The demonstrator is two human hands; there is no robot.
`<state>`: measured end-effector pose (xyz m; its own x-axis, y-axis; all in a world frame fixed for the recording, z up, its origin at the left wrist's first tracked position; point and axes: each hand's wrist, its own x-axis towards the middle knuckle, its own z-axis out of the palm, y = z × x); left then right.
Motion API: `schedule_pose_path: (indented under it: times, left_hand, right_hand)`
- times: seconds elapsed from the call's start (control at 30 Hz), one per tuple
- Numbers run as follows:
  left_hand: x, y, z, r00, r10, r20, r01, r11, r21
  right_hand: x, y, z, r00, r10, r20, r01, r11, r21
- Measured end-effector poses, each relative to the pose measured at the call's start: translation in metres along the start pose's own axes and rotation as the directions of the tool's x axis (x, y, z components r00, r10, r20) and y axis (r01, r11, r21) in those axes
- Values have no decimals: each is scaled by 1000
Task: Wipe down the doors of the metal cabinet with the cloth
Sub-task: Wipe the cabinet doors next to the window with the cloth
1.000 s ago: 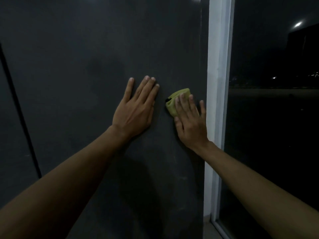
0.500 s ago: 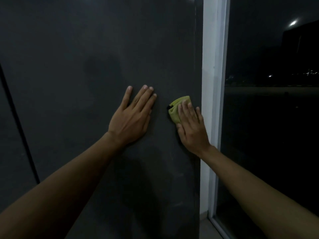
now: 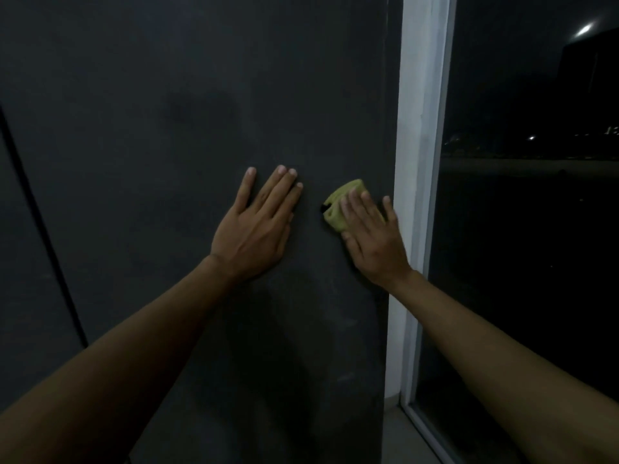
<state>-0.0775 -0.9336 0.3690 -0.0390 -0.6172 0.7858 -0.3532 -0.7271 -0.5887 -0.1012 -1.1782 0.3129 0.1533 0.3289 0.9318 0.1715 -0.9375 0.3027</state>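
Head view, sole frame: one dark cabinet door (image 3: 167, 128) is recorded, filling most of the picture, with a second panel (image 3: 16, 262) seen beyond a vertical seam well to the left of the left hand. One left hand (image 3: 256, 231) is laid flat against the door, fingers extended and nearly together, nothing held. One right hand (image 3: 371, 236) is pressed palm-down over one yellow-green cloth (image 3: 340, 205), fingers spread upon it and clamping it to the metal; the folded cloth protrudes above and to the left of those fingers. Cloth and right hand are placed just beside the door's right edge, with one white frame post (image 3: 422, 162) immediately to the right and one dark window pane (image 3: 536, 262) beyond it. The two hands are set apart, neither touching the other. Step judged in hand: wiping of the right margin of this door at mid height, the left hand serving as brace. Next move, as judged, calls for pressure to be kept on the cloth while it is drawn along the unwiped surface without catching the edge. Faint smudges are noted below the right hand.
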Motion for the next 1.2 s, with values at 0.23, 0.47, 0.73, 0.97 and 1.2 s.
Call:
schedule_pose_path:
  times: [0.23, 0.47, 0.73, 0.97, 1.2]
  left_hand:
    - [-20, 5, 3, 1000, 4, 13, -4, 1000, 8]
    - [-38, 9, 2, 999, 25, 27, -25, 999, 24]
    - [-53, 15, 7, 1000, 16, 0, -16, 999, 28]
    - [-65, 19, 12, 1000, 24, -15, -24, 999, 48]
    - [-83, 25, 10, 1000, 24, 16, -25, 999, 37]
  right_hand:
    - [-14, -31, 13, 999, -48, 18, 48, 999, 24]
    - [-20, -19, 12, 982, 187, -29, -186, 982, 41]
    - [-54, -20, 12, 971, -228, 72, 229, 973, -15]
    - [-50, -55, 24, 998, -46, 46, 45, 999, 17]
    - [-71, -38, 19, 973, -221, 72, 223, 974, -32]
